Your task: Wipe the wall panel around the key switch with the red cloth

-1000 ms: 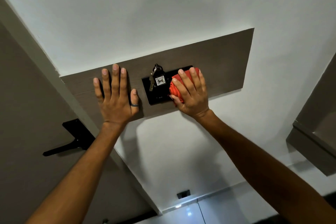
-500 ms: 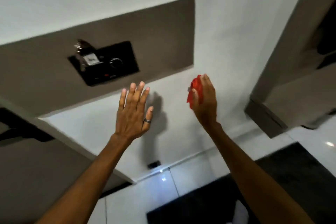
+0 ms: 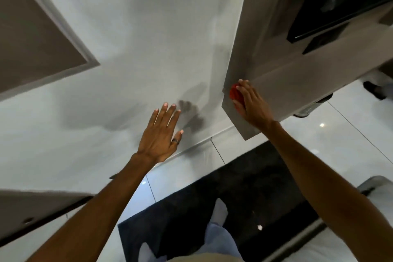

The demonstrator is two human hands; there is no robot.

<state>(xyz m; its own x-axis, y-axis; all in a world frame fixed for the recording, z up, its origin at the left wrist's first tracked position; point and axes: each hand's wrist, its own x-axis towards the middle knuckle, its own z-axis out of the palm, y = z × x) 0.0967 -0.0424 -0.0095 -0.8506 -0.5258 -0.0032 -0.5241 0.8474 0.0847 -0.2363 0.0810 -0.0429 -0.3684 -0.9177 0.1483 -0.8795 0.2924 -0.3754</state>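
Against the grey cabinet panel, right hand presses the soft, bunched red cloth; left hand open, empty.

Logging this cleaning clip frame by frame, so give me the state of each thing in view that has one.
red cloth: bunched, pressed against the grey panel
right hand: flat over the cloth
left hand: open, fingers spread, empty
ring: worn on the left hand
grey panel: cloth against its lower corner
key switch: not in view
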